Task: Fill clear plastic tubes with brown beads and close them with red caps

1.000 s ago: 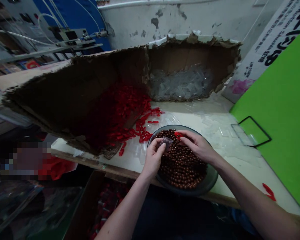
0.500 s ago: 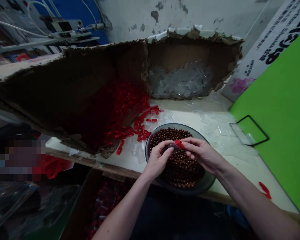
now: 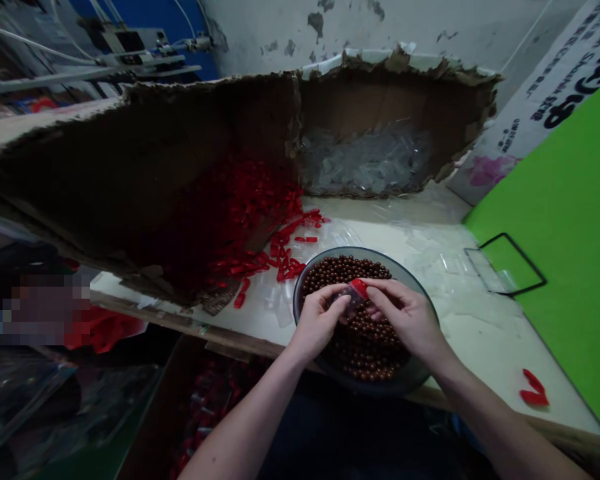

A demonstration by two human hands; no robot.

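Left hand [image 3: 317, 323] and right hand [image 3: 405, 317] grasp red-capped clear tube [image 3: 354, 293], fingers closed, directly over shallow bowl [image 3: 405, 269] of brown beads [image 3: 365, 350], likely to catch strays.

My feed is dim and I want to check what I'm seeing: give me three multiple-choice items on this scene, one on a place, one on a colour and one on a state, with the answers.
1. Where is the pile of clear pieces?
A) On the green board
B) In the cardboard box
C) Under the table

2. What colour are the beads in the bowl?
A) Red
B) Green
C) Brown

3. What state is the small clear tube in?
A) Held by the left hand and right hand
B) Lying on the table
C) Sunk among the beads

1: B, the pile lies inside the box's right section.
2: C, the beads show dark brown.
3: A, fingers of both hands pinch it above the bowl.
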